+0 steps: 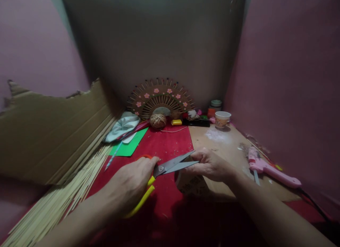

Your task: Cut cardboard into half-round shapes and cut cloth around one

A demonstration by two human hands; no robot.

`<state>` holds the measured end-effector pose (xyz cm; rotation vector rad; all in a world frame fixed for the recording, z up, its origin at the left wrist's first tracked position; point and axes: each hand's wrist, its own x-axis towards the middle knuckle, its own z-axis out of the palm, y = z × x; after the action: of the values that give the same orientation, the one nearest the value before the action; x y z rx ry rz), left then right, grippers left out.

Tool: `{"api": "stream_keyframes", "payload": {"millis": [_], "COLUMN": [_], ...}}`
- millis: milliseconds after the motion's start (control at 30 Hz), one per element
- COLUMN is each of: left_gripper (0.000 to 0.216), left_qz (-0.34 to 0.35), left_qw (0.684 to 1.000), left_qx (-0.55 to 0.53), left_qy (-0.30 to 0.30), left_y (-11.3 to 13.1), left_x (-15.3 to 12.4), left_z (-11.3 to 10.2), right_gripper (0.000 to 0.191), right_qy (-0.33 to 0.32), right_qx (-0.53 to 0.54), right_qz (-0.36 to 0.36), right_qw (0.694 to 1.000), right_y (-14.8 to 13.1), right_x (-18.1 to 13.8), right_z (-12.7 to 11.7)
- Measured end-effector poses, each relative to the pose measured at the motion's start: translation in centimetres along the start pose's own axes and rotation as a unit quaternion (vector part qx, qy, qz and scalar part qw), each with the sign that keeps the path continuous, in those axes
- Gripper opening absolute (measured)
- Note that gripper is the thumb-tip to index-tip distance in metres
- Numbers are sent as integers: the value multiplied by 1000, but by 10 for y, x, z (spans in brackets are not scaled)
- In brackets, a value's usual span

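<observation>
My left hand (pixel 132 183) is closed round the yellow-and-orange handles of a pair of scissors (pixel 170 166). The grey blades point right and stand slightly apart. My right hand (pixel 209 164) is closed just past the blade tips, pinching something small that I cannot make out. Below that hand sits a pale round object (pixel 190 185), partly hidden by my wrist. Both hands hover over a red mat (pixel 164 147) on the table.
A bundle of thin bamboo sticks (pixel 61 197) and a cardboard sheet (pixel 53 133) lie at the left. A pink glue gun (pixel 268 169) rests at the right. At the back stand a stick fan with pink flowers (pixel 160 96), a twine ball (pixel 158 121), a paper cup (pixel 222 119) and green paper (pixel 130 144).
</observation>
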<state>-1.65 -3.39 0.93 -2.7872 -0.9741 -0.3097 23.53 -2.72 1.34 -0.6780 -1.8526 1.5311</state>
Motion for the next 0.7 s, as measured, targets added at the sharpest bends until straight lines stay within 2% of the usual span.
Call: {"api": "stream_keyframes", "payload": {"millis": [333, 500, 700], "left_gripper": [33, 36, 32], "left_qz": [5, 21, 37], "left_qw": [999, 999, 995], "left_qx": [-28, 16, 70], "left_qy": [29, 25, 65], "left_y": [1, 0, 1], "left_x": [-1, -3, 2], "left_z": [0, 5, 3], "right_gripper": [23, 26, 23], "right_qy": [-12, -17, -14], "right_qx": [-52, -46, -40], "right_qz": [-28, 0, 1], "right_qw": [998, 999, 999], "right_y": [-2, -2, -1], "right_x": [0, -1, 1], "right_z": [1, 1, 1]}}
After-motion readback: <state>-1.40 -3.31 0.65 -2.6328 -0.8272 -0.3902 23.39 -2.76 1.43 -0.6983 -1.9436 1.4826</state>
